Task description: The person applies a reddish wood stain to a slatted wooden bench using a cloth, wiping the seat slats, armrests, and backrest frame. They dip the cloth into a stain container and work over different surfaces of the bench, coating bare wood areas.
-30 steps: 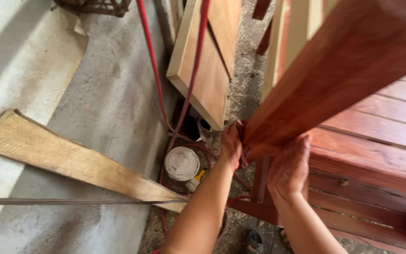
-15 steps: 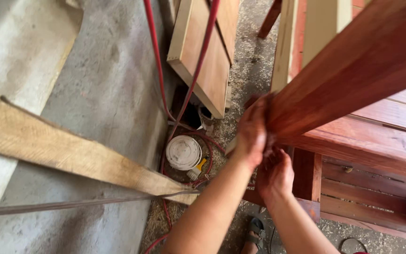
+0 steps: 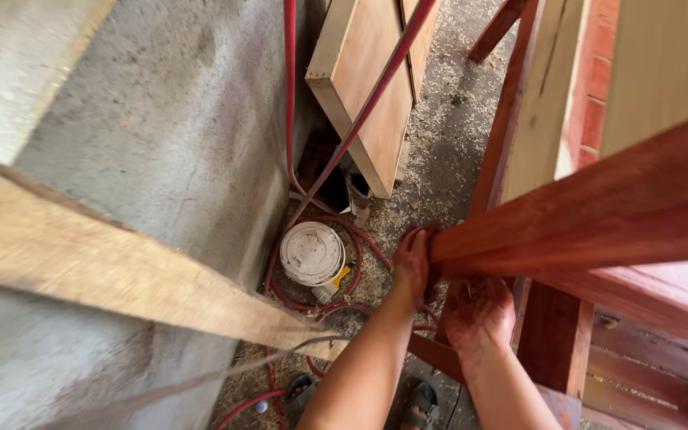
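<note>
The long reddish-brown stained wooden beam (image 3: 599, 215) runs from the upper right down to centre frame, above a red-stained slatted wooden frame (image 3: 662, 318). The left hand (image 3: 412, 267) is cupped over the beam's end, fingers wrapped on it. The right hand (image 3: 479, 314) presses against the beam's underside; its grip cannot be determined. A round white plastic bucket (image 3: 312, 253) stands on the floor just left, ringed by a red hose (image 3: 344, 127).

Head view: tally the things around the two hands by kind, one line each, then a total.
Reddish stained wooden beam, left hand gripping its end, right hand beneath: 1
White round plastic bucket lid: 1
Red rubber hose: 1
Pale plywood panel leaning at the wall: 1
Rough pale wooden plank: 1
Total: 5
</note>
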Demonstrator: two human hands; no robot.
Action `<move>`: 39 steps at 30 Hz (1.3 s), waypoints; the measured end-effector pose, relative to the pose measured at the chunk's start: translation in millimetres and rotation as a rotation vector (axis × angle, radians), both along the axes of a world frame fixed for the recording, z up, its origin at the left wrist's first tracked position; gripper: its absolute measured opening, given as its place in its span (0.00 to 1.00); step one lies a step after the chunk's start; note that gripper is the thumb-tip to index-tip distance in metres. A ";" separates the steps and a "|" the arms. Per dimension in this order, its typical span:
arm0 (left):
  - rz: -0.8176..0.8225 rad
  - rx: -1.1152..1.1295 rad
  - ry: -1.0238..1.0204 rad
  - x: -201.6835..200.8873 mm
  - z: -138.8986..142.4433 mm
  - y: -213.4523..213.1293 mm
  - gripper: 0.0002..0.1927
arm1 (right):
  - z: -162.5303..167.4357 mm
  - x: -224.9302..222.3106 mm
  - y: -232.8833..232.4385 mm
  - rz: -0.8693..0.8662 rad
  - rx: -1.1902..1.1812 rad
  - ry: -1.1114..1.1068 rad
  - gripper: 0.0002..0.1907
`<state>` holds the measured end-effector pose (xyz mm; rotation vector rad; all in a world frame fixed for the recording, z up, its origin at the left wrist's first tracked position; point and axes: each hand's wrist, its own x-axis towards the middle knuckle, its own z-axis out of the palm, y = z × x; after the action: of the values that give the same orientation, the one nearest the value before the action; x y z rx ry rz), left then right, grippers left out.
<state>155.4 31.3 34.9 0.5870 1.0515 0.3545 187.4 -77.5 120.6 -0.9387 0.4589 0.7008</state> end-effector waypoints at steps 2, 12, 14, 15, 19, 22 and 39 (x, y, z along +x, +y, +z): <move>0.008 -0.075 0.032 1.4 -33.6 1.7 0.23 | 5.9 -2.0 2.6 -0.006 -0.003 -0.008 0.18; 0.179 -0.272 0.027 9.6 -146.6 13.1 0.22 | 50.6 -17.8 2.1 0.148 -0.188 0.021 0.26; 0.161 -0.344 0.046 7.3 -155.5 9.2 0.26 | 52.0 -17.6 -2.7 0.124 -0.187 0.026 0.25; 0.210 -0.347 0.033 6.3 -159.4 5.3 0.25 | 50.6 -16.6 -5.3 0.120 -0.179 0.022 0.25; 0.233 -0.188 0.187 5.5 -159.3 -7.3 0.24 | 29.8 -8.7 -19.5 0.092 -0.195 0.045 0.25; 0.155 -0.117 0.332 5.7 -135.5 -9.9 0.28 | -0.7 1.6 -25.4 0.078 -0.155 0.089 0.22; -0.108 0.430 -0.457 7.2 310.9 13.8 0.22 | 124.2 9.9 13.6 0.195 0.549 0.109 0.29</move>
<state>162.6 45.1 345.8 0.8921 0.5000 0.5946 197.3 -63.9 244.8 -0.4303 0.2481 0.9964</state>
